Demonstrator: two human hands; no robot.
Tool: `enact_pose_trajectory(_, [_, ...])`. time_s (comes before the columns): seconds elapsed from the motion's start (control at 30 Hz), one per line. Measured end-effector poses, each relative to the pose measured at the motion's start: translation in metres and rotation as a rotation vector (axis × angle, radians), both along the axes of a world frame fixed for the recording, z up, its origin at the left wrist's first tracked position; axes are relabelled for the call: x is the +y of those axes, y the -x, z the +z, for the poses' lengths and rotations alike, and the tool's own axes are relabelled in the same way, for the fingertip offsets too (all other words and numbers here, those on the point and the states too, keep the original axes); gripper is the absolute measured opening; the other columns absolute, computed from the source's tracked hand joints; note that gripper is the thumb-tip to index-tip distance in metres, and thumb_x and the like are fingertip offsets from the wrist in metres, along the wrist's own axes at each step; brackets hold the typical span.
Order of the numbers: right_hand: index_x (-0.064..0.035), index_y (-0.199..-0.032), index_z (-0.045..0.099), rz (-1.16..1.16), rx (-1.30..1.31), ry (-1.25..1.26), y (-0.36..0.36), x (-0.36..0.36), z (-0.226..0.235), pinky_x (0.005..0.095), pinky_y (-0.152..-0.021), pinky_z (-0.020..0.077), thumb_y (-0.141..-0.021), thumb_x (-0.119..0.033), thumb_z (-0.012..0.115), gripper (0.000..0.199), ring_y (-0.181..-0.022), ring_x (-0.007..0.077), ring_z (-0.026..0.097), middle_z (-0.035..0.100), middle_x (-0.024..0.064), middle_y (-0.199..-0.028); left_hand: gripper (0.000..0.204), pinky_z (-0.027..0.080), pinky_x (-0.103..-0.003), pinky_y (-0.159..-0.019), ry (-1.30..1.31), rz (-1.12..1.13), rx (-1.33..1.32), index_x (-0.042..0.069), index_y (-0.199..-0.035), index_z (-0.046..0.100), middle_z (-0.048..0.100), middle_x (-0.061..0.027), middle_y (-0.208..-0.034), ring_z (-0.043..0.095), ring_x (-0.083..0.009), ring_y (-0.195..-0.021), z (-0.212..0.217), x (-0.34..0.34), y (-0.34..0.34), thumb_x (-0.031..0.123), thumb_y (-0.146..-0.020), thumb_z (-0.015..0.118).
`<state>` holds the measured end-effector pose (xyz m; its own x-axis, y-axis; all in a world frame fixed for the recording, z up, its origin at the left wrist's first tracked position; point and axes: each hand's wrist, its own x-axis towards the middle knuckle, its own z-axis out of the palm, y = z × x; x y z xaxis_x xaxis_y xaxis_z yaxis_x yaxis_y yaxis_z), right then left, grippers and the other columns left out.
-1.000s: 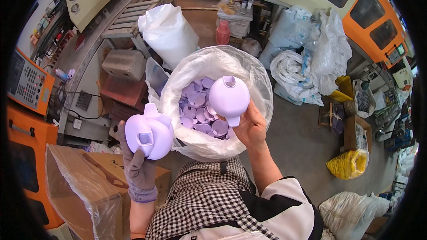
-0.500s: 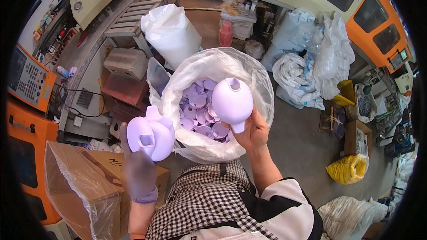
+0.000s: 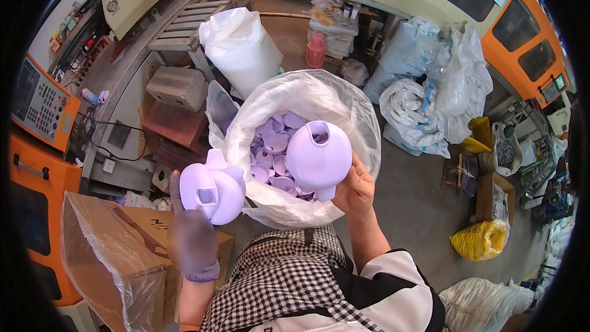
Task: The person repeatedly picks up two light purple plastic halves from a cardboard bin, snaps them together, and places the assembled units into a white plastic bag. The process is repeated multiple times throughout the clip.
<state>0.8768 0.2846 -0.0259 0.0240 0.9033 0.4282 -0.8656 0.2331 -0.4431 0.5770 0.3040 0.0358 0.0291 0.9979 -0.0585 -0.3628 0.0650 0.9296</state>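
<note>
We note the round lilac plastic lid (image 3: 318, 158) in our right hand (image 3: 355, 189) turned flatter, its notched opening now facing up.

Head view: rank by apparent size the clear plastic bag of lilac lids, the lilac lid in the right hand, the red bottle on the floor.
1. Clear plastic bag of lilac lids, clearly largest.
2. Round lilac plastic lid in the right hand.
3. Red plastic bottle; farther from the camera, so its true size against the lid is unsure.

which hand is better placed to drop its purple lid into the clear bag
Right, probably. The right hand holds its round pale purple plastic lid directly over the open clear plastic bag of similar lids. The gloved left hand holds its pale purple lid outside the bag's rim, above the cardboard box.
</note>
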Motion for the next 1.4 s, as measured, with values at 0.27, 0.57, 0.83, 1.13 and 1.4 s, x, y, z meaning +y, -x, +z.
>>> enact_pose_trajectory(0.27, [-0.0004,-0.149,0.032,0.012,0.01,0.047,0.002,0.0,0.001,0.0479,-0.112,0.038,-0.102,-0.016,0.048,0.052,-0.133,0.0306,0.048,0.048,0.0175,-0.143,0.084,0.034,-0.05,-0.116,-0.014,-0.023,0.124,0.017,-0.158,0.02,0.034,-0.0077,-0.155,0.038,-0.0277,-0.14,0.004,0.0,-0.004,0.002,-0.085,0.059])
enact_pose_trajectory(0.57, [-0.0001,-0.148,0.035,-0.02,-0.013,0.061,0.002,0.003,0.002,0.0444,-0.113,0.0356,-0.102,-0.016,0.049,0.05,-0.133,0.0273,0.049,0.05,0.0153,-0.142,0.066,0.059,-0.03,-0.078,-0.121,0.1,0.12,0.009,-0.132,0.058,0.04,-0.0115,-0.155,0.07,-0.0256,-0.093,-0.003,0.007,-0.006,-0.001,-0.069,0.076])
enact_pose_trajectory(0.83, [0.0014,-0.119,0.054,-0.251,-0.665,0.306,-0.015,0.017,-0.008,0.0295,-0.093,0.0443,-0.1,-0.017,0.055,0.026,-0.105,0.0143,0.057,0.06,0.006,-0.116,0.092,0.036,-0.049,-0.114,0.043,-0.068,-0.308,0.02,-0.157,0.019,0.042,-0.0112,-0.145,0.046,-0.0301,-0.132,0.023,0.004,-0.023,-0.01,-0.077,0.053])
enact_pose_trajectory(1.13, [-0.0039,-0.147,0.035,0.067,-0.806,0.216,0.047,0.028,0.005,0.0418,-0.097,0.0516,-0.092,-0.017,0.069,0.066,-0.124,0.0285,0.056,0.047,0.0174,-0.14,0.1,0.041,-0.041,-0.109,-0.056,-0.09,-0.019,0.016,-0.156,0.021,0.045,-0.0096,-0.143,0.047,-0.026,-0.131,0.025,0.005,-0.03,-0.007,-0.073,0.07])
enact_pose_trajectory(1.4, [-0.0011,-0.15,0.03,0.333,-0.259,0.237,0.08,0.04,0.005,0.0375,-0.081,0.0615,-0.095,-0.014,0.064,0.066,-0.108,0.0212,0.063,0.055,0.0118,-0.13,0.113,0.048,-0.038,-0.101,-0.431,-0.002,0.482,0.0,-0.155,0.012,0.045,-0.0172,-0.138,0.056,-0.028,-0.12,0.015,0.012,-0.034,0.01,-0.069,0.085])
